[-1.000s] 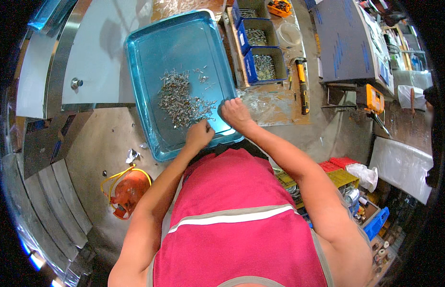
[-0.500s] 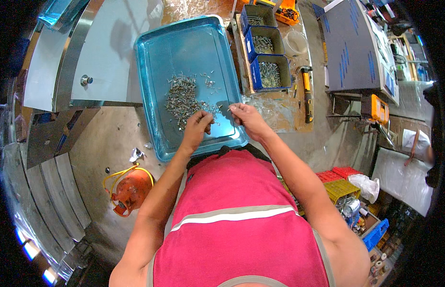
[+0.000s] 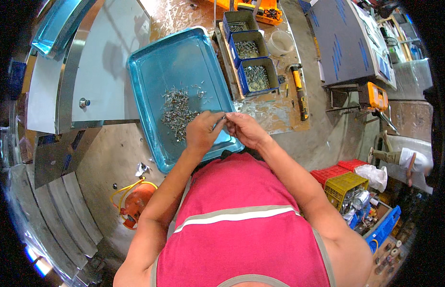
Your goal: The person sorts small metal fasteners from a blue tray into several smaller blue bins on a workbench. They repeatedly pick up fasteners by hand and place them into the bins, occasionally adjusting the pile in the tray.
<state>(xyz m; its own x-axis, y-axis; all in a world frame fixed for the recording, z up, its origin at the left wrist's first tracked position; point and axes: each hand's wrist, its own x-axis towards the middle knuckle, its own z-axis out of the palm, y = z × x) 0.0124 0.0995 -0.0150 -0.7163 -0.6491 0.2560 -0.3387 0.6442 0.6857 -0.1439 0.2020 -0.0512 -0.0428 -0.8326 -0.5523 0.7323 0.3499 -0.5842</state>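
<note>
A blue tray stands in front of me, with a heap of small metal screws on its bottom and a few loose ones farther right. Over the tray's near right part my two hands meet fingertip to fingertip. My left hand is closed in a pinch, its back toward the camera. My right hand pinches from the other side, fingers curled. A tiny dark piece shows between the fingertips, too small and covered to name.
Right of the tray, blue bins of screws line a workbench, beside a clear plastic tub and a yellow-black tool. An orange gas cylinder stands on the floor at left. A person is at far right.
My hands were apart over the tray; now their fingertips have come together. The view has shifted slightly, and a person has come into sight at the far right.
</note>
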